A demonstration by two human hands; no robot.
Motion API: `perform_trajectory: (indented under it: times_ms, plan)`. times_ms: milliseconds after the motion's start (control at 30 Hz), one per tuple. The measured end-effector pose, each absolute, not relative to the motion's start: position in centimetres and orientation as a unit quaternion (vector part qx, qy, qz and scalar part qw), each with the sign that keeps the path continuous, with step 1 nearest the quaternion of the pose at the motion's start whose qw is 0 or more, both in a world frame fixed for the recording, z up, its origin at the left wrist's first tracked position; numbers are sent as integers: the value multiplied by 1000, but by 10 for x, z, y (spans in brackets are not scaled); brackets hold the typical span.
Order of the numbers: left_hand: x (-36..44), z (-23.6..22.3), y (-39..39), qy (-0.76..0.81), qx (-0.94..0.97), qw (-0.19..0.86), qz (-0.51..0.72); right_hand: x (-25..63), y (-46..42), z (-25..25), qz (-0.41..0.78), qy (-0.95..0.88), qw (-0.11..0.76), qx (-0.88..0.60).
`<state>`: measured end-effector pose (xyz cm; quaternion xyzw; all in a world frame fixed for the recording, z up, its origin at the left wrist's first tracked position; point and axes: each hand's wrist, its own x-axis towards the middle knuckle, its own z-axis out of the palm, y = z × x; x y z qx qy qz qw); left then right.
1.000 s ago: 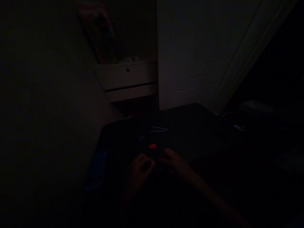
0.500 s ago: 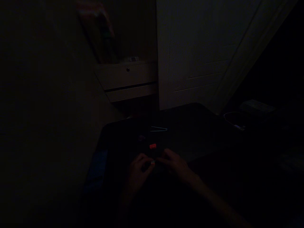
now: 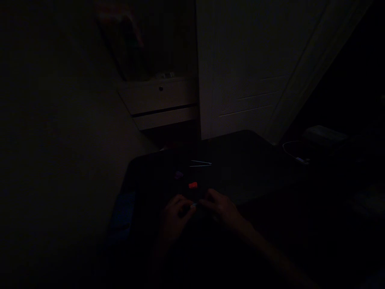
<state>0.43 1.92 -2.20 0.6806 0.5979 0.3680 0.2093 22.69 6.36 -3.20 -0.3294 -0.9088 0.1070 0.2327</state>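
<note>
The scene is very dark. My left hand point(image 3: 177, 214) pinches a small pale bluish piece point(image 3: 193, 205) between thumb and fingers; its kind cannot be made out. From the right, the closed fingertips of my right hand point(image 3: 221, 206) meet the same piece. Just beyond the fingers a small bright orange-red piece point(image 3: 193, 185) lies on the dark table point(image 3: 240, 160). A dim purple piece point(image 3: 179, 175) is farther back to the left. Behind them rest metal tweezers point(image 3: 201, 163), their two thin arms spread in a narrow V.
A dark blue flat object point(image 3: 123, 212) lies at the table's left side. Past the far edge stand a drawer unit point(image 3: 165, 98) and a pale panelled door point(image 3: 240, 80). A white cable point(image 3: 288, 148) and a box-like shape point(image 3: 325, 134) are at the right.
Both hands stay nearly in place, still together at the pale piece, which shows slightly more bluish now. The view has shifted a little and looks dimmer.
</note>
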Motion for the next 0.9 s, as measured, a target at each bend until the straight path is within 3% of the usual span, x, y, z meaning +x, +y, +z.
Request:
perform_trajectory:
  times_ms: [567, 900]
  plan:
    - [2, -25, 20, 598, 683, 195, 372, 232, 68, -41, 162, -887, 301, -310]
    - [-2, -28, 20, 595, 681, 205, 374, 236, 72, -37, 252, -860, 349, -274]
